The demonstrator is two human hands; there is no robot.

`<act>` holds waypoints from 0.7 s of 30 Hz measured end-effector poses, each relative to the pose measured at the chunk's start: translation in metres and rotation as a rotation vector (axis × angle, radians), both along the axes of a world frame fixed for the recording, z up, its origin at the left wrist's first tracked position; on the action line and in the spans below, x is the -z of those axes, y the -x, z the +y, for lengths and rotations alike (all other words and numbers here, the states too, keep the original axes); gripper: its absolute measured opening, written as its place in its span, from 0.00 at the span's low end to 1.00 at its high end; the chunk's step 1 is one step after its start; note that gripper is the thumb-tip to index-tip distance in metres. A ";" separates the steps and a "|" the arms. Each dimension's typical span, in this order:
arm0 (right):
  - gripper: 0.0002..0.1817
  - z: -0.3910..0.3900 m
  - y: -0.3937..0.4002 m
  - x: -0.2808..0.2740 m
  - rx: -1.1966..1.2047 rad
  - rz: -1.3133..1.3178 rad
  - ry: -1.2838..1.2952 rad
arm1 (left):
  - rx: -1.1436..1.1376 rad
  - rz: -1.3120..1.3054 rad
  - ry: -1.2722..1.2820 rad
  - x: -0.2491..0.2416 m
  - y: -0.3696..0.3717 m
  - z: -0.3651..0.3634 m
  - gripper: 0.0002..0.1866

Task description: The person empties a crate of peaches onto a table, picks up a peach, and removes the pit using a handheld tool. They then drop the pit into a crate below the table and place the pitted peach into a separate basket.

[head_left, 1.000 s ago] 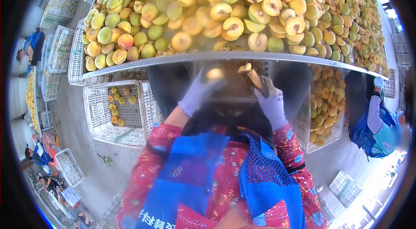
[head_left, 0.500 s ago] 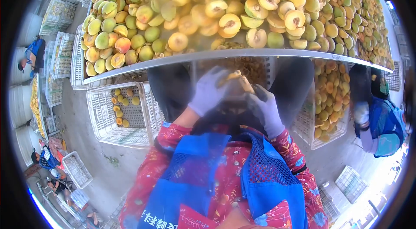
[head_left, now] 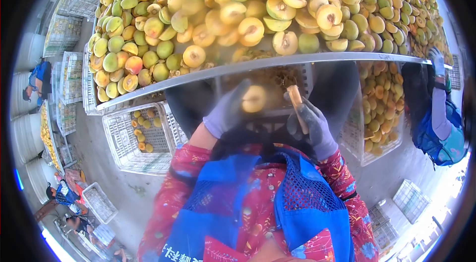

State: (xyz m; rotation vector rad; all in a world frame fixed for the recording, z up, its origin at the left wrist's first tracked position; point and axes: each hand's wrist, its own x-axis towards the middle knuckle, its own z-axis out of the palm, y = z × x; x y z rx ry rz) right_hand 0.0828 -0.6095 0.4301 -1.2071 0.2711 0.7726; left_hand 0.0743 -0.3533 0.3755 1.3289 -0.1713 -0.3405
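My left hand (head_left: 229,113), in a light purple glove with dark fingers, is closed on a halved peach (head_left: 254,98) whose pale cut face shows. It is blurred. My right hand (head_left: 316,127), gloved alike, grips a wooden-handled tool (head_left: 296,105) held nearly upright; its working end I cannot make out. The two hands are apart, in front of my lap and below the metal table edge (head_left: 238,69). Beyond that edge lies a large heap of whole and halved peaches (head_left: 208,19), green to yellow with some red.
A white crate (head_left: 121,150) with several peaches stands on my left. To the right another crate (head_left: 364,148) is filled with peach halves. Below the table edge a container holds brown scraps (head_left: 282,74). At far right a co-worker's gloved hand (head_left: 437,61) is at the table edge.
My hands have moved apart: the tool was close to my left hand and is now more upright at the right. The peach's cut face has come into view. The co-worker's hand has risen to the table.
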 end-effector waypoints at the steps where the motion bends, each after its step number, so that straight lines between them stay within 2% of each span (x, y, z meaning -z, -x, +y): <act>1: 0.23 0.000 0.002 -0.002 -0.006 -0.021 -0.003 | 0.045 -0.048 -0.011 -0.002 -0.003 0.002 0.23; 2: 0.22 0.001 0.004 -0.004 -0.012 -0.044 -0.005 | 0.089 -0.097 -0.020 -0.004 -0.005 0.004 0.25; 5: 0.21 0.004 0.010 -0.011 -0.030 -0.159 0.077 | 0.015 0.228 0.063 -0.036 -0.013 -0.010 0.21; 8: 0.21 0.002 0.021 -0.009 -0.114 -0.359 0.219 | -0.168 0.454 0.232 -0.051 -0.010 -0.033 0.28; 9: 0.21 0.003 0.025 -0.012 -0.151 -0.434 0.272 | -0.205 0.464 0.223 -0.050 -0.006 -0.036 0.28; 10: 0.20 0.007 0.029 -0.023 -0.175 -0.619 0.409 | -0.241 0.474 0.216 -0.048 -0.001 -0.040 0.28; 13: 0.19 0.011 0.046 -0.020 -0.225 -0.746 0.556 | -0.234 0.568 0.432 -0.039 0.018 -0.047 0.28; 16: 0.20 0.011 0.065 -0.005 -0.268 -1.036 0.689 | -0.180 0.502 0.337 -0.042 0.040 -0.044 0.27; 19: 0.18 0.015 0.082 -0.012 -0.231 -0.999 0.756 | -0.236 0.487 0.411 -0.037 0.055 -0.047 0.26; 21: 0.17 0.013 0.089 -0.017 -0.234 -0.972 0.734 | -0.304 0.438 0.327 -0.039 0.061 -0.053 0.26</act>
